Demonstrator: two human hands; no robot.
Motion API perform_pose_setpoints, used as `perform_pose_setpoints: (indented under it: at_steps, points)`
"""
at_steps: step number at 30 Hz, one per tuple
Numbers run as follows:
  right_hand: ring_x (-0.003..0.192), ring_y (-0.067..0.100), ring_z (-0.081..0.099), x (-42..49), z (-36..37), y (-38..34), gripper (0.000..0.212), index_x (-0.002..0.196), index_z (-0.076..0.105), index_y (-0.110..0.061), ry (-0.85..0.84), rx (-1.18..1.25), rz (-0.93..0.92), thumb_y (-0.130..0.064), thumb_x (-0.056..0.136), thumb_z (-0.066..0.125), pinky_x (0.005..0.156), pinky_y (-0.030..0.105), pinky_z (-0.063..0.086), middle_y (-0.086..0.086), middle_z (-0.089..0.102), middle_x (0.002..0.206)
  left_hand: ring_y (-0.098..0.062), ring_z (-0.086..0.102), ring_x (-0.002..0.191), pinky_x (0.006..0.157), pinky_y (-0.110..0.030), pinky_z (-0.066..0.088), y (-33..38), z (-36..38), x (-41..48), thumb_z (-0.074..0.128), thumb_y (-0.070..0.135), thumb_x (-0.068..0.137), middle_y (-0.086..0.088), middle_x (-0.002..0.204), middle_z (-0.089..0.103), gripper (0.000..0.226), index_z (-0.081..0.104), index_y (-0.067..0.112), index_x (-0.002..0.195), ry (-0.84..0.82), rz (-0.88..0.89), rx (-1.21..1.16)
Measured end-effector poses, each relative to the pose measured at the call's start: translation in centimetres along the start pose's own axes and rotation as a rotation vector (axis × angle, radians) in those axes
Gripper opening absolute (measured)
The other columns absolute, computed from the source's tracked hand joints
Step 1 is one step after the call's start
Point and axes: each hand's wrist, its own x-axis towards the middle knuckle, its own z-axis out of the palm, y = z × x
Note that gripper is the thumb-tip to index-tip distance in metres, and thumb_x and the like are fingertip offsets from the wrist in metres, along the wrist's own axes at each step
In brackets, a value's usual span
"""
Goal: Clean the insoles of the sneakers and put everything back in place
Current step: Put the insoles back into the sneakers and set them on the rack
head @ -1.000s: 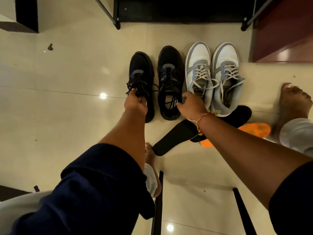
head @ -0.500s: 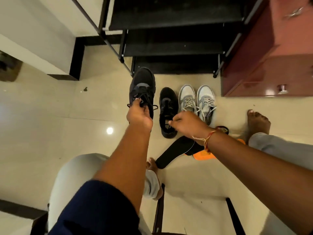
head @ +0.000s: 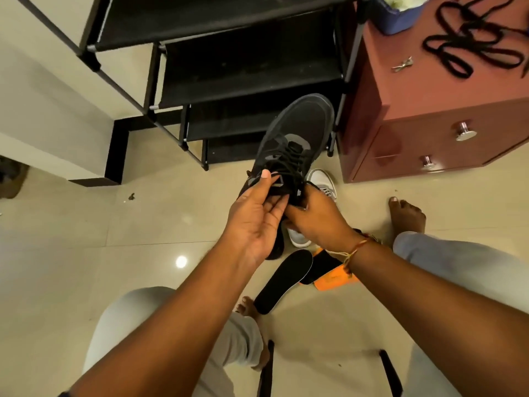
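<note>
Over tiled floor, hands hold black sneaker.

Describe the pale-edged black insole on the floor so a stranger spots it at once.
From the red cabinet, look down to the floor beneath the black sneaker held aloft. The leftmost insole there is it: it has a pale rim, while the other black insole lies across an orange insole.

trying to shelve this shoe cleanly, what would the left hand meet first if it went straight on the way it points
The left hand, gripping the black sneaker, points toward the shoe rack; the sneaker's toe would probably meet a lower shelf first, though depth is unclear.
</note>
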Motion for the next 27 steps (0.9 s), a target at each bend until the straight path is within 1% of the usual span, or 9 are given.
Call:
perform_pose_setpoints:
  at_steps: [4, 9, 11, 14, 17, 20, 23, 25, 27]
  points:
    - [0.089, 0.019, 0.069, 3.1, -0.8, -0.1, 0.028, 0.11, 0.068, -0.022, 0.116, -0.041, 0.064, -0.027, 0.082, 0.069, 0.078, 0.035, 0.058, -0.001, 0.073, 0.095, -0.025, 0.069, 0.113, 0.1, -0.033, 0.054, -0.2, 0.7, 0.8, 0.063, 0.011, 0.096, -0.018, 0.117, 0.072, 0.019, 0.068, 0.0, 0.111, -0.065, -0.01, 0.099]
    - [0.09, 0.014, 0.069, 5.5, -1.7, -0.5, 0.026, 0.108, 0.071, -0.021, 0.166, -0.041, 0.064, -0.029, 0.083, 0.073, 0.076, 0.028, 0.055, -0.002, 0.074, 0.094, -0.019, 0.069, 0.112, 0.101, -0.032, 0.053, -0.1, 1.1, 1.4, 0.065, 0.005, 0.094, -0.012, 0.119, 0.073, 0.024, 0.071, 0.005, 0.117, -0.111, -0.004, 0.23]
    - [0.091, 0.014, 0.069, 5.6, -2.0, -0.9, 0.027, 0.109, 0.071, -0.021, 0.176, 0.006, 0.066, -0.025, 0.083, 0.073, 0.079, 0.03, 0.057, -0.003, 0.074, 0.096, -0.016, 0.071, 0.102, 0.097, -0.03, 0.055, 0.2, 0.9, 1.7, 0.066, 0.004, 0.093, -0.009, 0.114, 0.075, 0.021, 0.074, 0.009, 0.111, -0.124, 0.015, 0.316]
    - [0.085, 0.01, 0.067, 5.7, -2.2, -1.5, 0.023, 0.111, 0.068, -0.016, 0.2, 0.004, 0.051, -0.017, 0.088, 0.067, 0.066, 0.014, 0.05, -0.005, 0.072, 0.094, -0.009, 0.071, 0.087, 0.08, -0.022, 0.057, 1.1, 0.4, 2.0, 0.067, 0.009, 0.094, -0.005, 0.096, 0.076, 0.015, 0.074, 0.011, 0.106, -0.112, 0.111, 0.517]
    - [0.075, 0.005, 0.068, 5.3, -2.3, -2.2, 0.023, 0.113, 0.065, -0.013, 0.179, 0.113, 0.053, -0.007, 0.091, 0.06, 0.056, 0.011, 0.052, -0.007, 0.066, 0.088, -0.003, 0.064, 0.066, 0.062, -0.019, 0.053, 1.6, -0.6, 2.6, 0.071, 0.019, 0.093, 0.002, 0.08, 0.072, 0.005, 0.072, 0.017, 0.098, 0.021, 0.402, 0.932]
    - [0.07, 0.012, 0.073, 5.2, -2.6, -2.6, 0.021, 0.111, 0.064, -0.014, 0.179, 0.118, 0.064, -0.01, 0.091, 0.06, 0.063, 0.03, 0.063, -0.004, 0.069, 0.093, -0.009, 0.059, 0.088, 0.076, -0.028, 0.057, 1.9, -1.6, 3.7, 0.08, 0.031, 0.084, 0.006, 0.102, 0.058, 0.026, 0.058, 0.027, 0.098, 0.195, 0.696, 1.218]
    - [0.061, 0.012, 0.072, 5.0, -2.9, -3.0, 0.013, 0.102, 0.065, -0.017, 0.158, 0.057, 0.022, -0.016, 0.09, 0.06, 0.061, 0.036, 0.063, -0.003, 0.071, 0.085, -0.013, 0.047, 0.119, 0.095, -0.03, 0.05, 2.3, -2.3, 4.9, 0.083, 0.042, 0.077, 0.012, 0.121, 0.04, 0.055, 0.045, 0.034, 0.114, 0.187, 0.63, 1.329]
    - [0.06, 0.011, 0.072, 4.6, -2.9, -3.4, 0.009, 0.098, 0.066, -0.02, 0.13, 0.042, -0.017, -0.018, 0.09, 0.061, 0.059, 0.033, 0.062, -0.002, 0.071, 0.081, -0.013, 0.051, 0.119, 0.097, -0.033, 0.053, 2.3, -2.4, 5.4, 0.079, 0.042, 0.082, 0.013, 0.122, 0.048, 0.05, 0.049, 0.033, 0.121, 0.154, 0.61, 1.312]
    - [0.059, 0.01, 0.071, 4.4, -2.8, -3.5, 0.006, 0.092, 0.067, -0.02, 0.109, -0.005, -0.033, -0.023, 0.09, 0.063, 0.057, 0.03, 0.061, -0.001, 0.071, 0.078, -0.004, 0.054, 0.107, 0.089, -0.023, 0.051, 2.3, -2.3, 5.4, 0.071, 0.033, 0.091, 0.018, 0.113, 0.055, 0.04, 0.054, 0.031, 0.127, 0.161, 0.63, 1.281]
